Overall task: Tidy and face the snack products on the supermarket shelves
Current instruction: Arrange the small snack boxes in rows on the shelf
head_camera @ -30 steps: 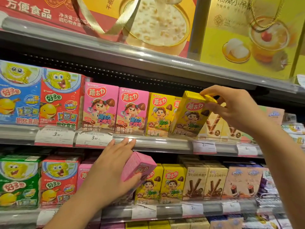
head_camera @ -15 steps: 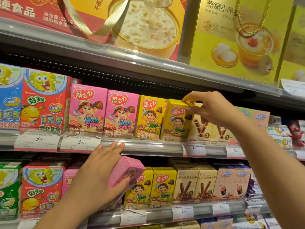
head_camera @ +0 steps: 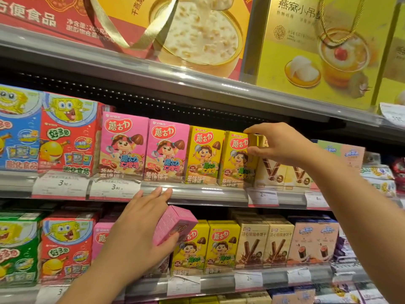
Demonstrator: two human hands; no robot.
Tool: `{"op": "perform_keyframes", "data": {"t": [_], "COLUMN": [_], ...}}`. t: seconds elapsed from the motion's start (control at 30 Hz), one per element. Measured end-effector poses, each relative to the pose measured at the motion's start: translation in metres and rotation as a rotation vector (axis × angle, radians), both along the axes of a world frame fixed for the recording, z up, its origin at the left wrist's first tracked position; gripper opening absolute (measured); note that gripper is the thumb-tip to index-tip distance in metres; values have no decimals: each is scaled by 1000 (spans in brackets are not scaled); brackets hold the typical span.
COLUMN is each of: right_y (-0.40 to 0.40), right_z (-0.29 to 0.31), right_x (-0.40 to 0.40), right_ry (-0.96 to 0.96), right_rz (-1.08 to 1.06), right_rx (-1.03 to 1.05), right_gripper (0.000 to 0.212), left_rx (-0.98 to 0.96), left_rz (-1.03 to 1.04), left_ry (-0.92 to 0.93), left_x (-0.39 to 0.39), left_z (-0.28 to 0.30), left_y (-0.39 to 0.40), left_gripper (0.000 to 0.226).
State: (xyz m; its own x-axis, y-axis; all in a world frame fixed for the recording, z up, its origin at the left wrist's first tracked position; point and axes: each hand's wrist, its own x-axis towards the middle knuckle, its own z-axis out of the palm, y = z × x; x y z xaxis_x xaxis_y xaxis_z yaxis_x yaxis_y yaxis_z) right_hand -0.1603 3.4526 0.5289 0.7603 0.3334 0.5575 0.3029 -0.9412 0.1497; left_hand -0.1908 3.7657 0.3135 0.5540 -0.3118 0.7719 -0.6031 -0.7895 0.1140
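On the middle shelf stand two pink mushroom-biscuit boxes (head_camera: 144, 148) and two yellow ones. My right hand (head_camera: 278, 143) pinches the top right corner of the right yellow box (head_camera: 237, 160), which stands upright in line with its neighbour. Lower down, my left hand (head_camera: 140, 229) holds a tilted pink box (head_camera: 175, 224) in front of the lower shelf, fingers stretched along its top and thumb under it. Behind that hand another pink box (head_camera: 102, 238) shows partly.
Red and blue cartoon snack boxes (head_camera: 68, 134) fill the middle shelf's left; cream wafer-stick boxes (head_camera: 282, 172) stand to the right of the yellow ones. The lower shelf carries yellow (head_camera: 206, 246), brown and peach boxes. Large gift boxes (head_camera: 317, 47) sit on the top shelf. Price tags (head_camera: 114, 187) line the rails.
The right yellow box went from tilted to upright and flush in the row under my right hand. My left hand stayed by the lower shelf with the pink box.
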Motion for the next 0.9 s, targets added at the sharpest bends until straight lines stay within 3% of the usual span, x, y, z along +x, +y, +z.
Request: {"op": "perform_keyframes", "data": {"t": [0.2,0.37,0.47,0.63,0.73,0.9], "right_y": [7,30,58,87,93,94], "right_z": [-1,3,5,0,-5,1], "right_x": [-3,-15,-17,0,7,9], "right_ry": [-62,-257,-324,-236,-173,-115], "right_rz": [19,106,115,21,23,94], "right_rx": [5,-38,-128,-240,-246,-68], "right_gripper": [58,40,41,53,45,24], "left_rx": [-18,-20,-27,-20,-38,-59], "left_rz": [-2,-1,-6,-17,-21,-23], "left_ry": [4,-3,13,25,11,-2], "left_x": [-2,1,2,0,-3,-4], "left_z": [2,-1,-1,1,2,2], "left_y": [-1,0,2,3,3,2], "left_gripper": [78,79,79,76,74,74]}}
